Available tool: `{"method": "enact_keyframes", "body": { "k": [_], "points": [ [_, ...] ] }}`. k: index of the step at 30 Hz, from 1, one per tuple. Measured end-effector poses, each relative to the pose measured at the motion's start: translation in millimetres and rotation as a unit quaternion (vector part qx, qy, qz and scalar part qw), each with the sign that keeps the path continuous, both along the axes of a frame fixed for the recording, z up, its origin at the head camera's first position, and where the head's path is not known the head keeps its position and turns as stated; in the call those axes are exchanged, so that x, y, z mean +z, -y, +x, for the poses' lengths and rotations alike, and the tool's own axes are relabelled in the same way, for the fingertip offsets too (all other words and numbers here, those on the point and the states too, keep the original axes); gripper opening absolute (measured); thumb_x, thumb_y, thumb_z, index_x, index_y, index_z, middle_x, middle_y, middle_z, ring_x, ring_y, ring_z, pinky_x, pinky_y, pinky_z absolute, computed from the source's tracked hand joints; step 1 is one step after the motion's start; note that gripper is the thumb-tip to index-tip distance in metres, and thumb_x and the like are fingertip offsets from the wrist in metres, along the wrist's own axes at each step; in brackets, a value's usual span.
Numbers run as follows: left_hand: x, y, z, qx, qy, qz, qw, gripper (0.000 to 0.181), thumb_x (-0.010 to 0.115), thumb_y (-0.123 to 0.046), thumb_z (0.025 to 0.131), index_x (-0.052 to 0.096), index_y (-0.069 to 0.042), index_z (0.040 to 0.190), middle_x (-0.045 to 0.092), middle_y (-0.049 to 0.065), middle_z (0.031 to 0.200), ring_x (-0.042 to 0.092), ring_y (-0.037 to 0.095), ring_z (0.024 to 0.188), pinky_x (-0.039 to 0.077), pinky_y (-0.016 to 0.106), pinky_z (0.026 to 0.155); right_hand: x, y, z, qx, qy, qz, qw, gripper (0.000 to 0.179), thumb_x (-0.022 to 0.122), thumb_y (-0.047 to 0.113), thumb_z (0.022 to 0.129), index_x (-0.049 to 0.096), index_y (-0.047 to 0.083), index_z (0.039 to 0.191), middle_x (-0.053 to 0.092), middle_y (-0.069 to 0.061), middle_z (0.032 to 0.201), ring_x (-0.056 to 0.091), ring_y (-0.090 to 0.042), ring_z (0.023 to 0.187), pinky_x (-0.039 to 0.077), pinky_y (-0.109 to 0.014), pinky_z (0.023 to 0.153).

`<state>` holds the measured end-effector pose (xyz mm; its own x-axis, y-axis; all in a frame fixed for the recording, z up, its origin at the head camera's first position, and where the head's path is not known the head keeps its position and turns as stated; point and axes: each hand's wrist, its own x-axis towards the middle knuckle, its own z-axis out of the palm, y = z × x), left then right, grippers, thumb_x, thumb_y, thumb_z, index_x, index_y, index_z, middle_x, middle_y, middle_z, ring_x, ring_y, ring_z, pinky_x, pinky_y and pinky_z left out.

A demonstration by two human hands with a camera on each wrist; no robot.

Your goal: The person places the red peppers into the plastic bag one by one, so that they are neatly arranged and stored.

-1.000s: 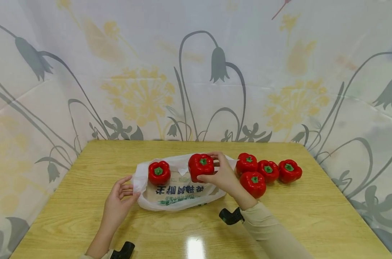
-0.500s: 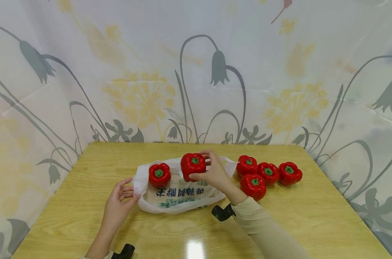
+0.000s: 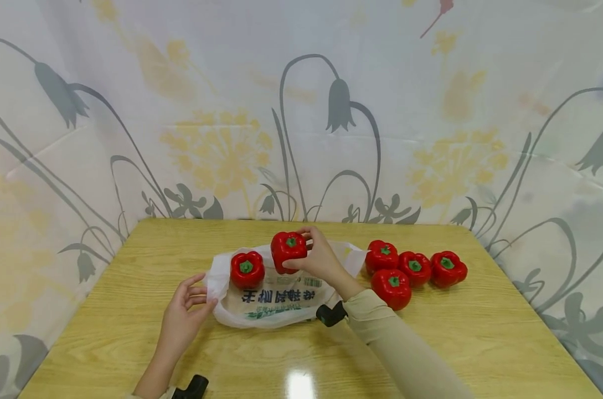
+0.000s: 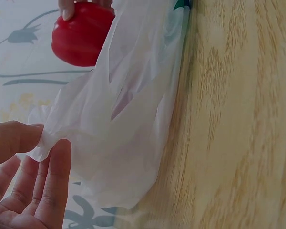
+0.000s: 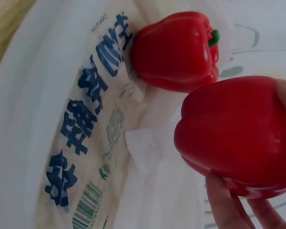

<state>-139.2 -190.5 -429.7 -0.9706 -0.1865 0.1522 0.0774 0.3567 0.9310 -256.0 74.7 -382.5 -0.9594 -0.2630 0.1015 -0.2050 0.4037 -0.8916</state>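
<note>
My right hand (image 3: pixel 318 257) grips a red bell pepper (image 3: pixel 287 252) with a green stem, held above a white plastic bag (image 3: pixel 281 317). In the right wrist view the held pepper (image 5: pixel 238 136) fills the right side, fingertips curled at its underside. A second red bell pepper (image 3: pixel 247 270) sits inside the bag at its left end. The bag lies spread open, dark printed characters showing on its inner face. At the bag's left edge, my left hand (image 3: pixel 184 310) pinches the thin plastic (image 4: pixel 51 136) between thumb and fingers, as the left wrist view shows.
To the right of the bag, several red bell peppers (image 3: pixel 415 268) stand in a cluster on the wooden table (image 3: pixel 251 360). One of them (image 3: pixel 391 289) lies close by my right forearm. A flower-patterned cloth (image 3: pixel 301 138) hangs behind the table.
My right hand has carried the held pepper to the left and slightly away from me, over the bag. The left hand keeps its pinch on the bag's edge, nearly still.
</note>
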Motion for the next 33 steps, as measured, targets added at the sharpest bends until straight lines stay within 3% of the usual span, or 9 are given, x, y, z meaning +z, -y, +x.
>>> {"method": "enact_keyframes", "body": {
  "k": [7,19,24,33],
  "points": [
    [0.0,-0.3,-0.4,0.001,0.008,0.005,1.0,0.057,0.069,-0.003,0.084,0.043,-0.009,0.134,0.056,0.015,0.109,0.056,0.005,0.087,0.05,0.018,0.07,-4.3,5.6,-14.4,0.016,0.005,0.036,0.9992,0.075,0.083,0.016,0.07,0.043,0.008,0.133,0.048,-0.012,0.119,0.049,-0.027,0.1,0.052,-0.038,0.074],
    [0.5,-0.3,0.1,0.0,0.008,0.001,1.0,0.057,0.069,-0.004,0.084,0.043,-0.009,0.134,0.056,0.014,0.11,0.056,0.005,0.088,0.05,0.018,0.071,-16.9,12.2,-33.5,0.069,0.005,0.108,0.9917,0.071,0.084,0.02,0.068,0.044,0.008,0.125,0.048,-0.013,0.114,0.051,-0.027,0.1,0.051,-0.038,0.08],
    [-0.9,-0.5,0.1,-0.001,0.004,0.004,1.0,0.057,0.069,-0.005,0.084,0.043,-0.009,0.134,0.056,0.015,0.11,0.056,0.004,0.087,0.05,0.018,0.071,-25.0,14.4,-34.4,0.084,-0.002,0.133,0.9876,0.072,0.086,0.022,0.066,0.044,0.006,0.123,0.049,-0.013,0.113,0.052,-0.026,0.099,0.051,-0.037,0.08],
    [2.0,-1.0,0.6,-0.001,0.011,0.0,0.9999,0.057,0.068,-0.003,0.084,0.042,-0.01,0.134,0.056,0.015,0.11,0.056,0.005,0.088,0.05,0.018,0.071,-29.6,15.9,-27.8,0.077,-0.012,0.132,0.9882,0.073,0.085,0.024,0.067,0.043,0.006,0.124,0.048,-0.011,0.114,0.051,-0.024,0.098,0.051,-0.035,0.079]
  ]
}}
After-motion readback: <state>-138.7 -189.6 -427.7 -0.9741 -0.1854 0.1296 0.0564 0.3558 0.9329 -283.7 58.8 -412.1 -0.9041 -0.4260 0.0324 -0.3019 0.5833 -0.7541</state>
